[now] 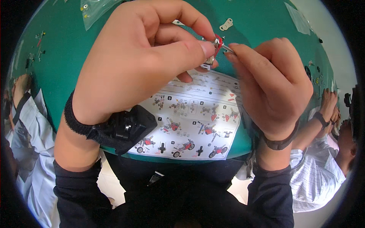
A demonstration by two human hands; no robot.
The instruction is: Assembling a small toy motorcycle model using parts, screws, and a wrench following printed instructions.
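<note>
Between the thumb and fingers of my left hand (129,68) is a small model assembly (218,42) with red and silver metal parts. My right hand (275,78) pinches a thin metal rod (228,48), which looks like a small tool or a long screw; its far end meets the red part of the assembly. My fingers cover much of both pieces. Under my hands lies a printed instruction sheet (182,123) with coloured drawings of a model motorbike.
On the green table (57,72), a flat silver link plate (226,24) lies beyond my hands. A clear plastic bag (93,17) with small parts is at the far left. Loose small parts (40,41) are scattered at both sides. Other people's hands (329,102) rest at the table's edges.
</note>
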